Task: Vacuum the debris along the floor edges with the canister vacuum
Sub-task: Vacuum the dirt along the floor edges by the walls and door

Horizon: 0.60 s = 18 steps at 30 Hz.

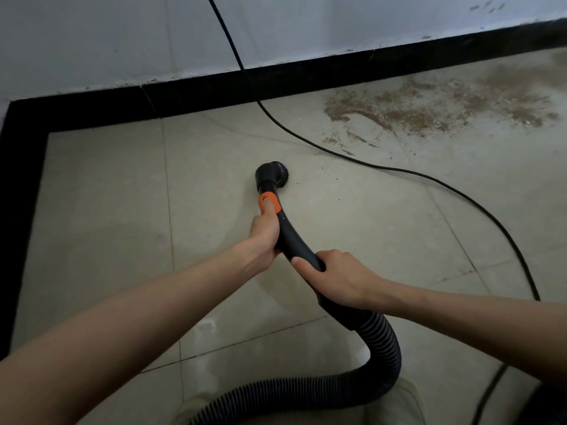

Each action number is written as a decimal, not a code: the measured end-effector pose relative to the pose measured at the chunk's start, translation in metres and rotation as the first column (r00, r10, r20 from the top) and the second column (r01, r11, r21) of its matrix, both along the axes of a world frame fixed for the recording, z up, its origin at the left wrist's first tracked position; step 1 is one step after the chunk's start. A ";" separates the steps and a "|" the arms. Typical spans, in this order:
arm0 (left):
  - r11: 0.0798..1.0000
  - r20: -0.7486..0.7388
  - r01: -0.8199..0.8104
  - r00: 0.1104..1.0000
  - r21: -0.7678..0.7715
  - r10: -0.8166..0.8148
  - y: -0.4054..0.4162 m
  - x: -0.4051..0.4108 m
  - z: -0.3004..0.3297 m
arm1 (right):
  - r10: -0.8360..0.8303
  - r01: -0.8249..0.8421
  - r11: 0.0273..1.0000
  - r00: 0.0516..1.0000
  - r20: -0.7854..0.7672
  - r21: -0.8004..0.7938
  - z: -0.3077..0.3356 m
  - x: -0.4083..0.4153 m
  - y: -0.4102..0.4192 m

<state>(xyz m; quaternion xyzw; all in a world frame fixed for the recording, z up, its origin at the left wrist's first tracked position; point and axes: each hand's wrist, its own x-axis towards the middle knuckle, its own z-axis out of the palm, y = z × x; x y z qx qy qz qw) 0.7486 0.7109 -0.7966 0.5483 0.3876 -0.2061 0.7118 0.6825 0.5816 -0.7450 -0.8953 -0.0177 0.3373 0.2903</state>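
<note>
Both hands are gripping the black vacuum handle [294, 240] over the tiled floor [101, 210]. The left hand [264, 234] is holding the front of the handle, its fingers curled round the tube and the thumb lying forward on the orange collar [270, 204]. The right hand [334, 277] is holding the rear of the handle, at 4 o'clock from the left hand, with its fingers wrapped over the top and the thumb pointing along the tube. The round brush head [273, 176] is sitting at the front end, at 12 o'clock from the left hand, bristles facing the floor; whether they are touching it cannot be told. The ribbed hose [383, 354] is running from the handle toward 6 o'clock and curving back to the lower edge. The brown debris [429, 105] is lying spread on the floor at 2 o'clock from the brush head, well apart from it, near the black baseboard [214, 87]. A few dark specks [319, 176] are lying just beside the brush at 3 o'clock. A black power cord [306, 139] is coming down the white wall [122, 35] and crossing the floor between brush and debris.
</note>
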 end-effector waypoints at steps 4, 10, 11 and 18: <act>0.997 -0.024 0.061 0.998 0.051 -0.060 -0.012 -0.012 -0.002 | -0.049 0.050 0.999 0.999 -0.017 0.023 0.004 -0.019 -0.009; 0.993 -0.032 0.061 0.998 0.099 -0.058 -0.014 -0.031 -0.007 | -0.039 0.039 0.999 0.999 -0.027 0.015 0.004 -0.035 -0.012; 0.994 -0.037 0.067 0.997 0.084 -0.064 -0.015 -0.032 -0.006 | -0.041 0.041 0.999 0.999 -0.027 0.008 0.004 -0.037 -0.013; 0.984 0.010 0.131 0.991 0.121 -0.134 -0.036 0.000 -0.001 | -0.120 0.120 0.993 0.993 0.016 -0.013 0.005 -0.016 -0.027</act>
